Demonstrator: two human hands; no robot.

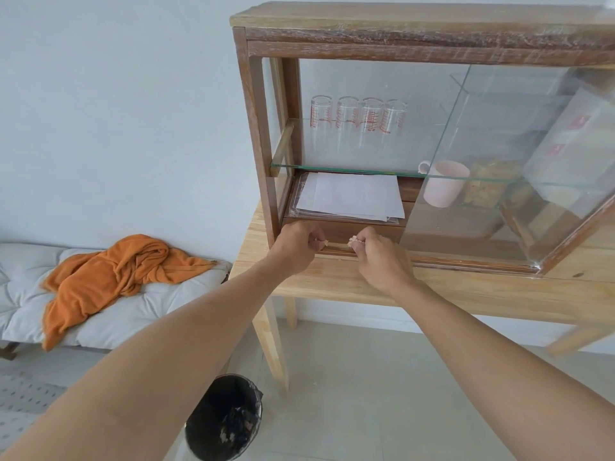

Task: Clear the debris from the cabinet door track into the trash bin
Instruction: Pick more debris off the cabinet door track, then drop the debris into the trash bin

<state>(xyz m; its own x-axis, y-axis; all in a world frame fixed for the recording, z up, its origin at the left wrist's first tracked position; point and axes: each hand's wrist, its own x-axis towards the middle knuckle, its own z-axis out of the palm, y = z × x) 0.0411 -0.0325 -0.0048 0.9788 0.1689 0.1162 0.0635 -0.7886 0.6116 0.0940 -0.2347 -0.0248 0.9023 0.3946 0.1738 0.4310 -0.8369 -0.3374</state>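
A wooden cabinet with sliding glass doors stands on a light wooden table (466,287). Its bottom door track (337,247) runs along the front edge, and the left part is exposed. My left hand (298,246) pinches small pale debris (325,241) at the track's left end. My right hand (376,257) pinches another pale crumb of debris (352,242) a little to the right. A black-lined trash bin (224,417) sits on the floor below, left of the table leg, with some scraps inside.
The glass door (506,168) is slid to the right. Inside are papers (349,197), several upturned glasses (359,118), a pink mug (444,188) and a jar. An orange cloth (109,277) lies on a white cushioned bench at left.
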